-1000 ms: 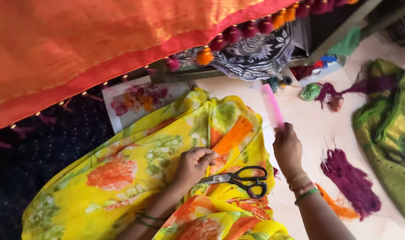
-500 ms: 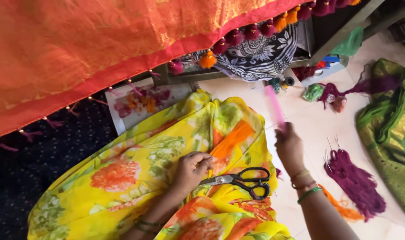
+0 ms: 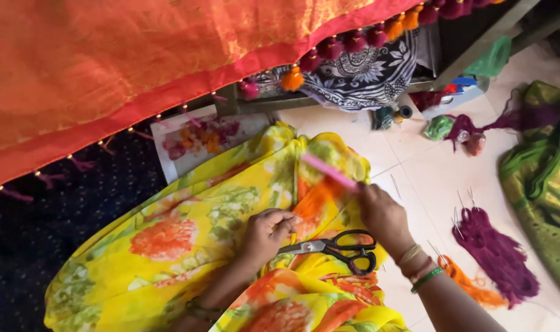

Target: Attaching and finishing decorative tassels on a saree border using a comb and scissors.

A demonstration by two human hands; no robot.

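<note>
A pale tiled floor point(image 3: 427, 178) carries a yellow floral cloth point(image 3: 188, 246), a maroon yarn bundle point(image 3: 495, 252) with orange yarn point(image 3: 470, 286) beside it, a green fabric heap point(image 3: 544, 178), loose needles, and a floral printed sheet point(image 3: 194, 138)

Yellow floral cloth point(image 3: 188, 246) — thin, soft, matt, lying in creases. Scissors point(image 3: 335, 248) — bright metal blades, black plastic handles with a slight gloss. Pink stick point(image 3: 329, 172) held in the right hand point(image 3: 384, 215) — smooth, looks plastic; blurred. Orange fabric point(image 3: 138, 61) overhead — woven, faint silky sheen, red border with fuzzy yarn tassels point(image 3: 354, 42). Purple yarn bundle point(image 3: 495, 252) — fibrous, matt. Green fabric point(image 3: 544, 178) — shiny weave. Floor tiles point(image 3: 427, 178) — pale, smooth, semi-gloss.
</note>
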